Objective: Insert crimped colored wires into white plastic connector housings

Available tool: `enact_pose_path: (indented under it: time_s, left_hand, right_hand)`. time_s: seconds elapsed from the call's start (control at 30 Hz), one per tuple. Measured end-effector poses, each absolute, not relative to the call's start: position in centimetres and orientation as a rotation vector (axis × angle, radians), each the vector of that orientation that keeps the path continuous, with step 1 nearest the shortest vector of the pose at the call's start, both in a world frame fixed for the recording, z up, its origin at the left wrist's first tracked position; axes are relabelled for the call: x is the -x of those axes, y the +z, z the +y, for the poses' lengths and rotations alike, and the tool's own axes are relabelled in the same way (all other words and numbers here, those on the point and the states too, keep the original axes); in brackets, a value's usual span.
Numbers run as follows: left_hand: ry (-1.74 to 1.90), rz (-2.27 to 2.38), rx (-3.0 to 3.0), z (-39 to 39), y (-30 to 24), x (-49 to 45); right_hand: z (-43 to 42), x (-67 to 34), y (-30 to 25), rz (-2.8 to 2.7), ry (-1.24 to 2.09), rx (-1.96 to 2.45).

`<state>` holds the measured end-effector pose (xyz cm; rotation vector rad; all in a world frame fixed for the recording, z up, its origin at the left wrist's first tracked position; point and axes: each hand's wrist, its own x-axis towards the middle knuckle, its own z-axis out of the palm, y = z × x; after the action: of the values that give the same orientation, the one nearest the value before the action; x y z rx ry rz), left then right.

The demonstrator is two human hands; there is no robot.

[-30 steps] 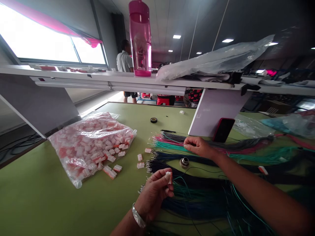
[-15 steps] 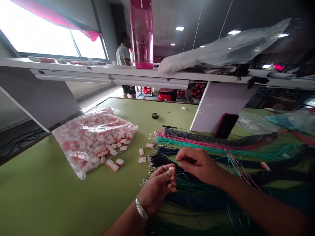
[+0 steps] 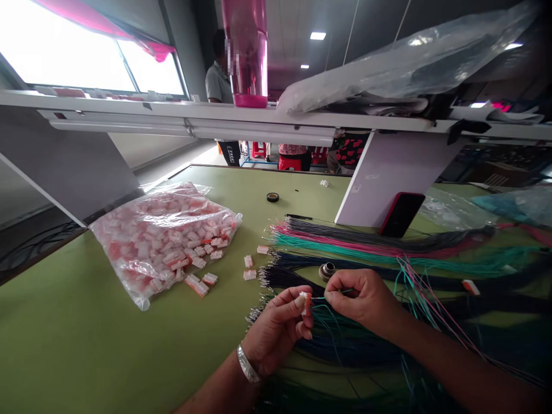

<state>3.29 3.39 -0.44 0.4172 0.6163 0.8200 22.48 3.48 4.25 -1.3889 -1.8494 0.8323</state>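
My left hand [image 3: 278, 328] pinches a small white-and-orange plastic wire connector [image 3: 306, 302] between thumb and fingers. My right hand [image 3: 363, 300] pinches thin coloured wires [image 3: 425, 302], teal and pink strands trailing away to the right. Their tips reach the connector, though the exact contact is too small to tell. Bundles of black, navy, teal and pink wires [image 3: 379, 244] lie under and beyond my hands. Several loose connectors [image 3: 249, 275] sit left of the wire ends, beside a clear plastic bag full of connectors [image 3: 164, 241].
A small metal fitting [image 3: 327, 271] stands among the wires. A tape roll [image 3: 272, 197] and a phone [image 3: 402, 214] lie farther along the green table [image 3: 107, 299]. Above runs a white shelf [image 3: 172, 112] bearing a pink bottle [image 3: 245, 52]. A person [image 3: 219, 83] stands beyond it.
My right hand has lifted wires from the bundle and brought them left to the connector in my left hand. The view has tilted slightly downward, shifting the background up.
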Motion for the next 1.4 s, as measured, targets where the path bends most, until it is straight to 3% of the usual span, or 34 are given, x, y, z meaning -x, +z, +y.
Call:
enact_pose_path:
  time_s: [1.4]
  left_hand:
    - [0.816, 0.625, -0.443, 3.3, -0.3, -3.4]
  right_hand:
    - [2.3, -22.1, 4.3, -1.920, 0.756, 1.440]
